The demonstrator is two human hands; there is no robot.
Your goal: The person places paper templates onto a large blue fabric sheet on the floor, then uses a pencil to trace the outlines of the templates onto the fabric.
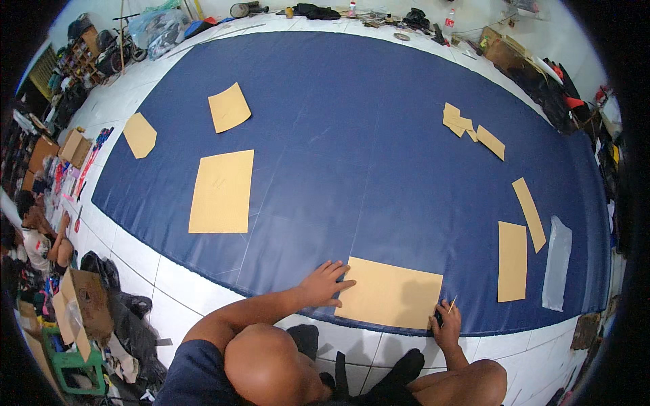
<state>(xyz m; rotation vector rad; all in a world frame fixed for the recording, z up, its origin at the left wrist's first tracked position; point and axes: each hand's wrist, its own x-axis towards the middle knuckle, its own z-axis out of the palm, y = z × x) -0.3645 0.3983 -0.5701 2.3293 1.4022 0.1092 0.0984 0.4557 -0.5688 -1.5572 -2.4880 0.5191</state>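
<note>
Pinning a light, stiff cardboard pattern (389, 294) flat-palmed with left hand (323, 282) on slippery navy fabric (352, 149), right hand (447, 323) pinching a marking stick (451, 304).

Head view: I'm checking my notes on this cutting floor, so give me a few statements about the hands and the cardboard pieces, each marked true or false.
1. The left hand lies flat on the left edge of a tan cardboard template. True.
2. The right hand holds a pair of scissors. False: it holds a thin pencil-like stick at the template's lower right corner.
3. The template lies on dark blue fabric spread over a white tiled floor. True.
4. The fabric is red. False: it is dark blue.
5. Several other tan cardboard pieces lie on the fabric, the largest to the left. True.
</note>
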